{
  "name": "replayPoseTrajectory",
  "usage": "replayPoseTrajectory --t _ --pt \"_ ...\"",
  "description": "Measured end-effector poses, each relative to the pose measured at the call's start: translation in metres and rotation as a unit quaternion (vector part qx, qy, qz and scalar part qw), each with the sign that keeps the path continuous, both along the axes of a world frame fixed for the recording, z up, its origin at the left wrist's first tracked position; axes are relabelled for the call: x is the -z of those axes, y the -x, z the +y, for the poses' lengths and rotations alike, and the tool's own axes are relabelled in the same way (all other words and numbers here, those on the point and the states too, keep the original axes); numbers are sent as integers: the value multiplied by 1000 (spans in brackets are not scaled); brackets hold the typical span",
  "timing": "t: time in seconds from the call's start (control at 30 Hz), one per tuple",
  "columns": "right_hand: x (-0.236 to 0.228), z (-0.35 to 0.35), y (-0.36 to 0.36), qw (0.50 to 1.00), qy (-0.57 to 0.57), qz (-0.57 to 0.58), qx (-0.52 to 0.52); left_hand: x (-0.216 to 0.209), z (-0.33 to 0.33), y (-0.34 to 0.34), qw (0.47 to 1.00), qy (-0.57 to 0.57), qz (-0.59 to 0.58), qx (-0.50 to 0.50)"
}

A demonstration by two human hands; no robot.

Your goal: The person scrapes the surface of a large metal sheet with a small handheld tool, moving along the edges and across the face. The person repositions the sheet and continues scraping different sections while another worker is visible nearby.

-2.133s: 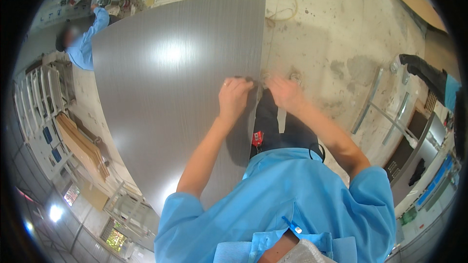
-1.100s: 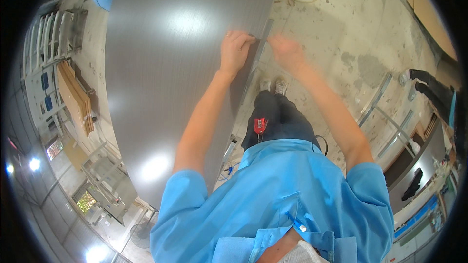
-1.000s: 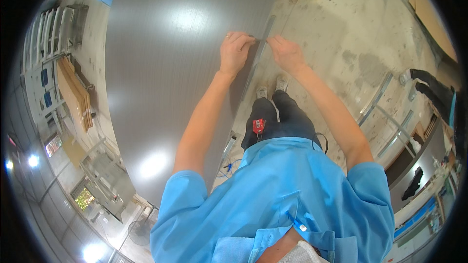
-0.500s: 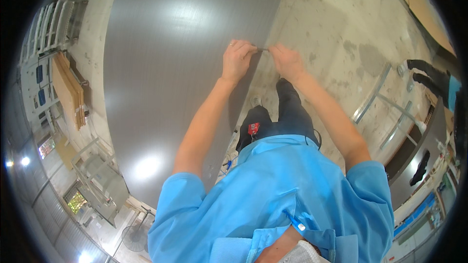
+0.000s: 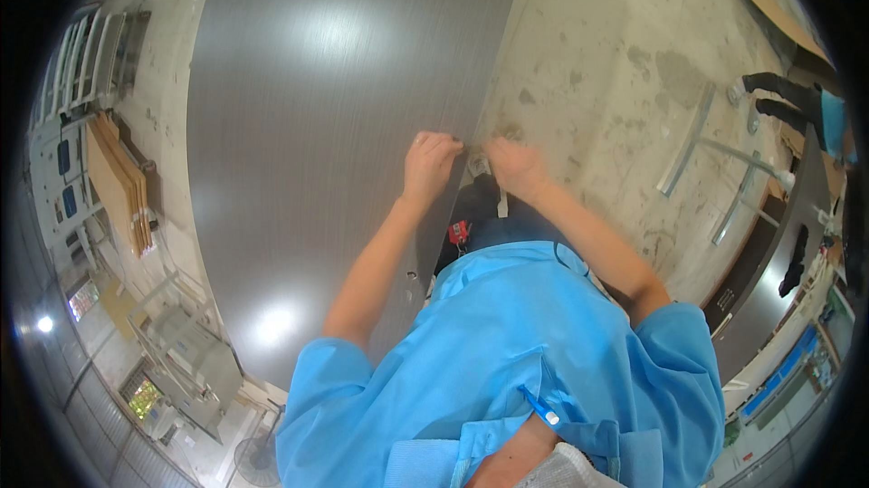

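Dark panel (image 5: 335,126) — boards (image 5: 119,182) left, frame (image 5: 689,138) right

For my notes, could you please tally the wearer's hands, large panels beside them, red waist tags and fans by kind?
Left hand and right hand: 2
Grey wood-grain panel: 1
Red waist tag: 1
Fan: 1
Total: 5

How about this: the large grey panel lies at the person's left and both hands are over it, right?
Not quite: only the left hand is over the large grey panel, which lies at the person's left; the right hand is past its edge, as the head view shows.
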State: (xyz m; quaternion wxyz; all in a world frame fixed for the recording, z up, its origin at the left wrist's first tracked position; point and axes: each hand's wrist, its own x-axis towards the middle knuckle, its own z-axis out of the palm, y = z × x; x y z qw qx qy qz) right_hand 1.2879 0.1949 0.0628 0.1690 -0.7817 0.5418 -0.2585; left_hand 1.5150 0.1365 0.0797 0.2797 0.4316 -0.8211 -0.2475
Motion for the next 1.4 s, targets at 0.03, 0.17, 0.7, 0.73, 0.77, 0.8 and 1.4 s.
replayPoseTrajectory --t 0.03,0.17,0.7,0.73,0.77,0.8,1.4 --pt "-2 12 -6 1000 -1 3 -3 -1 12 -7 1000 -11 -9 -7" --pt "-9 44 -20 994 -69 -33 -78 -18 46 -30 998 -45 -29 28" --pt "5 -57 29 996 78 27 31 -7 -56 35 999 -3 -29 -16" --pt "2 -42 22 997 75 17 22 -8 -40 27 999 14 -18 -22" --pt "0 -25 12 997 78 6 19 -9 -22 18 999 14 -18 -31" --pt "-2 -11 4 996 88 -8 14 -9 -7 11 999 -1 -30 -41" --pt "4 170 -111 998 43 -5 49 4 169 -97 997 45 57 -26"
